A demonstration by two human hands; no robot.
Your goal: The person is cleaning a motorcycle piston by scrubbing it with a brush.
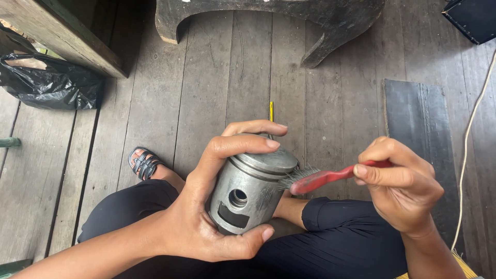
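Note:
My left hand [206, 206] grips a grey metal piston [253, 188], crown tilted up and to the right, with a round pin hole and a cut-out in its skirt facing me. My right hand [400, 181] holds the handle of a red brush [323, 178]. Its worn grey bristles touch the piston's side just under the ring grooves at the right. Both hands are above my lap in black trousers.
Weathered wooden floor planks [217, 88] lie below. My sandalled foot [144, 163] is at the left. A black plastic bag [49, 82] is at far left, a dark wooden bench leg [330, 36] at the top, a dark board [418, 124] and a pale cord [467, 139] at right.

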